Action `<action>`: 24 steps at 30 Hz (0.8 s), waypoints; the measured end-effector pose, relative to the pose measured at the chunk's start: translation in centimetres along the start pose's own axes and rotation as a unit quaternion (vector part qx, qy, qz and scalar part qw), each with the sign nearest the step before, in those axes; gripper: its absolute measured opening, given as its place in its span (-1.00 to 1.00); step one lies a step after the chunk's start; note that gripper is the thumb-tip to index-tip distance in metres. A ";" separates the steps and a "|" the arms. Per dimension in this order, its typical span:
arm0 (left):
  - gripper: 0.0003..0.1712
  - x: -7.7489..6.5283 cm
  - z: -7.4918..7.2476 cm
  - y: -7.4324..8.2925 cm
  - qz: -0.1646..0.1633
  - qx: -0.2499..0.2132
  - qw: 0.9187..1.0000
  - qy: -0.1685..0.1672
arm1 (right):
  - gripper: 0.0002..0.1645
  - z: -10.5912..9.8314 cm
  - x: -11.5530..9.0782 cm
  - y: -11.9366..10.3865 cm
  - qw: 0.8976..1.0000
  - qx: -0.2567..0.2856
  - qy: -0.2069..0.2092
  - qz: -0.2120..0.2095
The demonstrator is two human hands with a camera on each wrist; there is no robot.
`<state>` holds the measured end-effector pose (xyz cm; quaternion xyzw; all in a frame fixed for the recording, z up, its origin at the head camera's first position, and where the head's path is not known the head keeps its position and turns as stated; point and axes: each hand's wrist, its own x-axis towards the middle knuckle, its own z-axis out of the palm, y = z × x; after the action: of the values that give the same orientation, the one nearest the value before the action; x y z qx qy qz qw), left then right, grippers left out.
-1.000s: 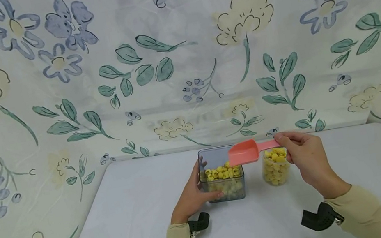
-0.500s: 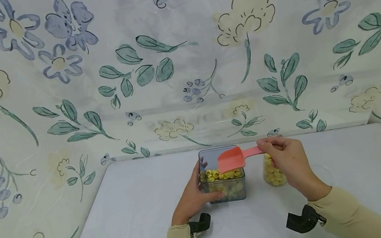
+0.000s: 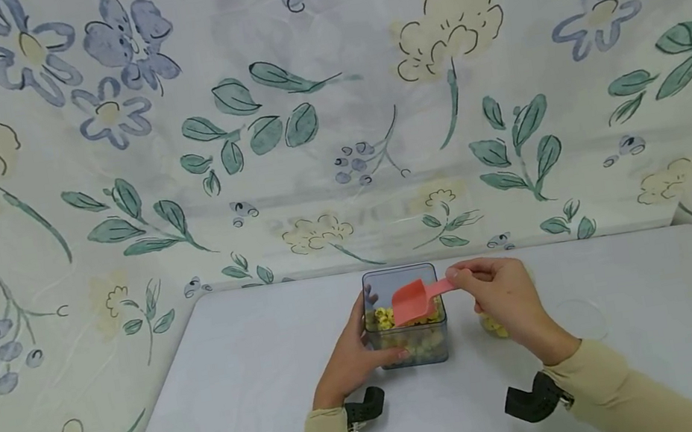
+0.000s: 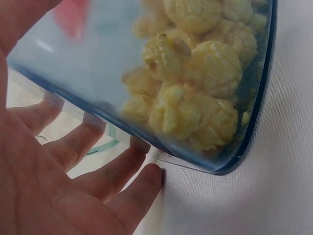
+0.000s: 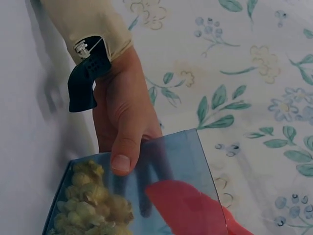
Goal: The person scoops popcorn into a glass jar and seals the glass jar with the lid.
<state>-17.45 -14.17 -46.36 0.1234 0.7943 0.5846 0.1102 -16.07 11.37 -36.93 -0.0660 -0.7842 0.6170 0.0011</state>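
My left hand (image 3: 345, 363) grips a clear bluish plastic container (image 3: 434, 350) from its left side, thumb across the front and fingers round the far side. Yellow popcorn (image 3: 384, 318) fills its lower part, seen close through the wall in the left wrist view as round popcorn pieces (image 4: 195, 73). With fingers and thumb, my right hand (image 3: 507, 300) pinches the handle of a pink scoop (image 3: 410, 302). The scoop's head overlaps the container's opening, tilted down to the left. Through the wall in the right wrist view, the pink scoop (image 5: 183, 205) shows inside the container, over the popcorn.
A clear jar (image 3: 493, 327) with more popcorn stands right of the container, mostly hidden behind my right hand. A thin round transparent lid-like outline (image 3: 580, 319) lies on the white table (image 3: 228, 416). Behind the table hangs a floral cloth (image 3: 383, 233).
My right hand has moved left with the scoop, from over the jar to the container, and the scoop's head has dipped. My left hand and the container have stayed in place.
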 end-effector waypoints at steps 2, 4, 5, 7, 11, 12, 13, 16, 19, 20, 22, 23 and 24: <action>0.38 -0.1 0.0 0.1 0.002 -0.001 1.000 0.001 | -0.59 0.2 0.0 0.0 1.000 -0.008 0.001 0.000; 0.37 -0.1 0.1 0.1 -0.001 -0.002 1.000 0.003 | -0.60 0.3 0.1 0.0 1.000 -0.016 -0.001 0.001; 0.36 -0.2 0.1 0.1 -0.002 -0.002 1.000 0.004 | -0.61 0.4 0.1 0.0 1.000 -0.018 -0.002 0.000; 0.36 -0.2 0.0 0.2 -0.003 -0.004 1.000 0.004 | -0.61 0.5 0.1 -0.1 1.000 -0.025 -0.005 -0.002; 0.35 -0.3 0.0 0.2 -0.006 -0.009 1.000 0.004 | -0.62 0.7 0.2 -0.2 0.999 -0.043 -0.013 -0.008; 0.35 -0.3 0.0 0.2 -0.005 -0.009 1.000 0.004 | -0.61 0.8 0.2 -0.2 0.999 -0.048 -0.014 -0.009; 0.35 -0.2 0.0 0.2 -0.004 -0.009 1.000 0.003 | -0.62 0.8 0.2 -0.2 0.998 -0.052 -0.016 -0.011; 0.36 -0.2 0.0 0.2 -0.002 -0.009 1.000 0.004 | -0.63 0.9 0.2 -0.3 0.998 -0.062 -0.023 -0.013; 0.35 -0.3 0.0 0.2 -0.003 -0.006 1.000 0.005 | -0.64 1.1 0.2 -0.3 0.997 -0.071 -0.029 -0.018; 0.35 -0.3 0.0 0.3 -0.003 -0.006 1.000 0.005 | -0.64 1.1 0.2 -0.3 0.996 -0.075 -0.031 -0.020; 0.34 -0.3 0.0 0.3 -0.005 -0.005 1.000 0.005 | -0.66 1.3 0.3 -0.3 0.996 -0.081 -0.035 -0.028; 0.34 -0.3 0.0 0.3 -0.005 -0.004 1.000 0.005 | -0.66 1.3 0.3 -0.3 0.995 -0.083 -0.037 -0.033; 0.34 -0.3 0.0 0.3 -0.005 -0.003 1.000 0.006 | -0.67 1.4 0.3 -0.3 0.995 -0.083 -0.040 -0.039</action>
<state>-17.16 -14.19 -46.07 0.1160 0.7937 0.5871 0.1089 -16.49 10.00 -37.04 -0.0104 -0.8339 0.5517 -0.0113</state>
